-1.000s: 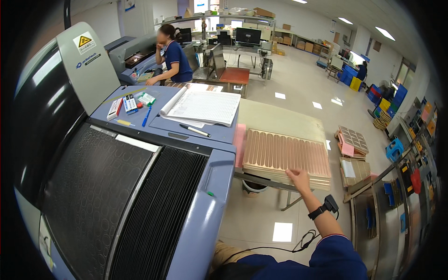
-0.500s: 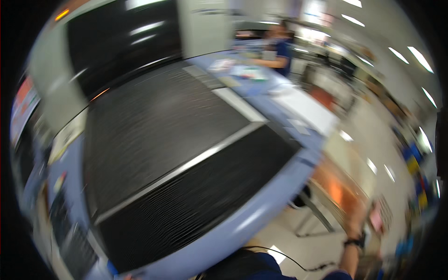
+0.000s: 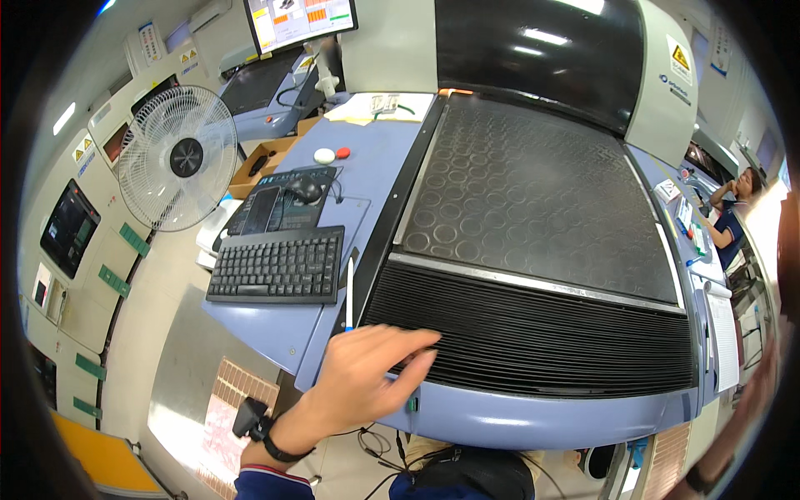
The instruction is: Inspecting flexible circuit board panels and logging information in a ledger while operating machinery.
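My left hand point(image 3: 371, 367) is over the front left corner of a blue-grey machine bench, thumb apart from loosely bent fingers, with nothing visible in it. Just beyond it lies a white pen-like stick with a blue end point(image 3: 349, 292). The black ribbed panel point(image 3: 533, 333) is right by its fingertips. My right hand point(image 3: 762, 379) is at the far right rim, blurred, near the bench's right side; its fingers and anything in them cannot be made out. Behind the ribbed panel spreads a dark bed with a ring pattern point(image 3: 533, 200).
A black keyboard point(image 3: 277, 265), a mouse point(image 3: 305, 188) and a phone point(image 3: 262, 210) are on the bench's left wing. A fan point(image 3: 185, 158) stands further left. Copper-coloured panels point(image 3: 242, 383) lie below my left forearm. A co-worker point(image 3: 732, 221) sits at the far right; a notepad point(image 3: 722, 333) is nearer.
The view has swung left, bringing the keyboard, fan and screen into sight. My left hand has come into view. My right hand now shows at the right rim, away from the copper-coloured panel.
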Motion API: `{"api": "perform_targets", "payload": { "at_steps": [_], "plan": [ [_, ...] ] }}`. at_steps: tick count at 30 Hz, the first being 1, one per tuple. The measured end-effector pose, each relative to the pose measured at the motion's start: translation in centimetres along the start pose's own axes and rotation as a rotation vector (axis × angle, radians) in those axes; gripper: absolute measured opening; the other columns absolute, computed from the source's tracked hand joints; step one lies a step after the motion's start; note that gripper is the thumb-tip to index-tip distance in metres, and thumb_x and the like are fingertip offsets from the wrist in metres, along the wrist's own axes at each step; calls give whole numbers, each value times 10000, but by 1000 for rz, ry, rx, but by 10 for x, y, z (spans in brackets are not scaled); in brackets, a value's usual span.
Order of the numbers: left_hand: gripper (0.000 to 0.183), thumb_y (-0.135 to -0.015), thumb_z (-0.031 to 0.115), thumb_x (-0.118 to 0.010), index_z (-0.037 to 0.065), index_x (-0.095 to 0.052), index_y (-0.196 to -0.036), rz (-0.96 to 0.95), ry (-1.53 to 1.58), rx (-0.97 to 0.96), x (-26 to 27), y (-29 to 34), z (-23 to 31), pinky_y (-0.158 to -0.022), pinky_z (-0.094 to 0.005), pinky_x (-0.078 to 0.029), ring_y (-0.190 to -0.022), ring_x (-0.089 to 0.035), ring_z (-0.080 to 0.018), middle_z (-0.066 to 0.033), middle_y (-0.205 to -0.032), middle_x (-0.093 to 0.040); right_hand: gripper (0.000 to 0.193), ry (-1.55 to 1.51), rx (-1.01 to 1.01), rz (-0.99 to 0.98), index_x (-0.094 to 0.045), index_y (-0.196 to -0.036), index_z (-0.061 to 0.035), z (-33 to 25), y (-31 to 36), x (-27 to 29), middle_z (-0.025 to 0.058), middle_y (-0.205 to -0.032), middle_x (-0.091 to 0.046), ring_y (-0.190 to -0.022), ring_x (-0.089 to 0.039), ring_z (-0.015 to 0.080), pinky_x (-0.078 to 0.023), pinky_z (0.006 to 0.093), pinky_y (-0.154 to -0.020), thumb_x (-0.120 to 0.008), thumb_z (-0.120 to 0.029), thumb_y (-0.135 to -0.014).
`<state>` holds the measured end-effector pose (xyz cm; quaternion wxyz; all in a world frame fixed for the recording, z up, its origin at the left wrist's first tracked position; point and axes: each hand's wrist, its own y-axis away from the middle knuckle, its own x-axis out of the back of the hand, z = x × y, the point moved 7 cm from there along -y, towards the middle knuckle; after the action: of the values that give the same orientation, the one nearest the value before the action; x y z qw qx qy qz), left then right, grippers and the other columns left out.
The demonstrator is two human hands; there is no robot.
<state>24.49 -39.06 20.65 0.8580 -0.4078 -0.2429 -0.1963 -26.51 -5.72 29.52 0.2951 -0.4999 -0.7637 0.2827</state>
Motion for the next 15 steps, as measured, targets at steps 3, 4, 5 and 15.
{"api": "perform_targets", "payload": {
  "at_steps": [3,4,5,15],
  "plan": [
    [206,-826,69,-720,25,-719,-1028,-80,33,-77,-42,-45,5,-588,-293,-518,-671,-673,-214,-117,-827,-712,389,80,-144,109,-541,-1326,76,21,4,-109,186,-1302,-605,-1202,-590,275,-449,397,-1073,-476,-184,-1044],
    [210,-837,80,-717,28,-717,-1041,-96,49,-44,-45,-52,-4,-594,-288,-523,-690,-677,-207,-118,-859,-718,340,-326,-59,99,-585,-1273,79,14,18,-164,200,-1227,-640,-1140,-626,269,-473,383,-1042,-521,-145,-1025],
    [230,-860,87,-699,23,-702,-1080,-93,67,-48,-47,-61,-9,-607,-273,-526,-723,-678,-178,-108,-889,-720,280,-499,-48,78,-628,-1182,82,4,34,-205,195,-1170,-662,-1079,-650,243,-493,362,-1013,-548,-126,-1012],
    [762,-1041,569,-223,-49,-309,-1479,240,969,455,-44,-87,-132,-995,-341,-415,-1152,-537,-215,-173,-1355,-511,258,-1042,-537,-506,-580,-1197,90,-41,105,-356,190,-1137,-674,-1063,-675,264,-563,420,-971,-524,-65,-999]
  ]
}}
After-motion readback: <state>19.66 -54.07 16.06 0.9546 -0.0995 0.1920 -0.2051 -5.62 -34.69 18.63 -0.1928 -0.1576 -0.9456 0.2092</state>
